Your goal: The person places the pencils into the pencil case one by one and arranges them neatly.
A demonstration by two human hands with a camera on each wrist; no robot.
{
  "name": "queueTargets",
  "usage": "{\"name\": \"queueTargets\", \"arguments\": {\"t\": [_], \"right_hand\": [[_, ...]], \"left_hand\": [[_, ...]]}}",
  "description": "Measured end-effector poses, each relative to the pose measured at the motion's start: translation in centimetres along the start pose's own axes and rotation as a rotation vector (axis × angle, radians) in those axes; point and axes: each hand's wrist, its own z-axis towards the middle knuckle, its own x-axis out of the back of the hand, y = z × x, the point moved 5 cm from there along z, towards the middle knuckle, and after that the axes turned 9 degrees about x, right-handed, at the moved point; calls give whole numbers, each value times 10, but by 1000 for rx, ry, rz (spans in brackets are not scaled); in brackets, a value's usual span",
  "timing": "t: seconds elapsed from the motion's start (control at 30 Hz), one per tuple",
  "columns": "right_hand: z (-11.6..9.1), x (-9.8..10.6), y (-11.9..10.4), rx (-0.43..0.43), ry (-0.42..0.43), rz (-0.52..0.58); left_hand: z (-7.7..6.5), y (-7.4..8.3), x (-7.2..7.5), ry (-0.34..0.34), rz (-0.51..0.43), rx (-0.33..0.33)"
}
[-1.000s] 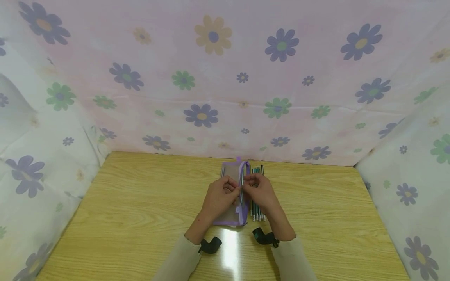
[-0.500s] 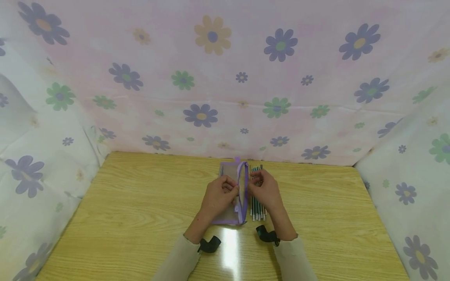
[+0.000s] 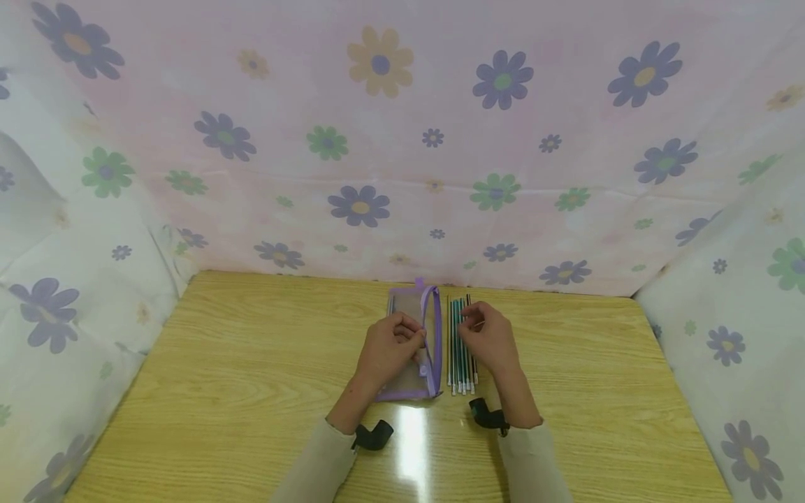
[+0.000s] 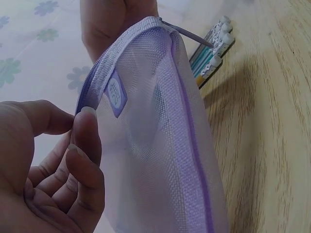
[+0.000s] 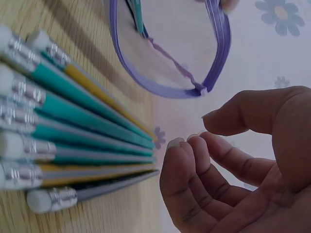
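A purple-edged mesh pencil case [image 3: 402, 393] lies upright-to-the-left on the table, its zip mouth spread open. My left hand [image 3: 388, 349] pinches one zip edge between thumb and forefinger, plain in the left wrist view, where the case's mesh [image 4: 141, 141] fills the middle. Inside the case a teal pencil [image 5: 137, 14] shows through the mouth in the right wrist view. To the right lies a row of several pencils [image 3: 459, 363], teal, yellow and dark, with white erasers towards me. Over the row's right side hovers my right hand [image 3: 493, 342], fingers loosely bent, holding nothing.
The wooden table [image 3: 264, 391] extends to both sides of the case. A flowered cloth [image 3: 402, 154] hangs behind it and along the sides. Black wrist cameras [image 3: 375, 436] stick out from both forearms.
A pencil held at the case mouth one second ago has left my right fingers. My right hand has moved right, over the pencil row. My left hand keeps its pinch, drifting slightly left.
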Motion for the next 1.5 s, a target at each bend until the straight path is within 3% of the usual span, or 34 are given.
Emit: {"name": "queueTargets", "arguments": {"t": [0.53,0.87,1.5], "right_hand": [[-1,12,12,-65,-3,-119],[0,8,25,-119,-9,-171],[-1,1,29,-143,6,-282]], "left_hand": [[0,1,0,0,20,15],[1,-3,-2,-17,-7,14],[0,-4,-3,-19,22,8]]}}
